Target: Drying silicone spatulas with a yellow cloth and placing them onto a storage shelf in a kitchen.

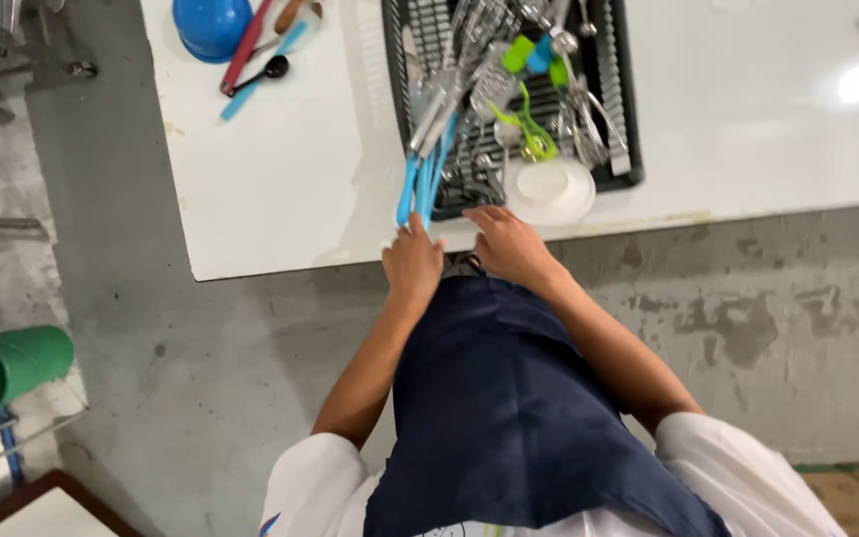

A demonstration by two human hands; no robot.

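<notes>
Left hand (412, 261) fingers pinched on blue-handled utensils (420, 184) (ends overhang the tray (628, 149)). Right hand (509, 244) flat, fingers loosely spread, on the table (270, 179) edge.

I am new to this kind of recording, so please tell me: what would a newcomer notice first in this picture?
The eye goes first to the black dish rack on the white table, crowded with metal utensils, and to the bright blue-handled utensils sticking out over its near edge. The left hand touches those handles, and the right hand rests at the table edge beside a white lid. A blue bowl sits at the table's far left.
</notes>
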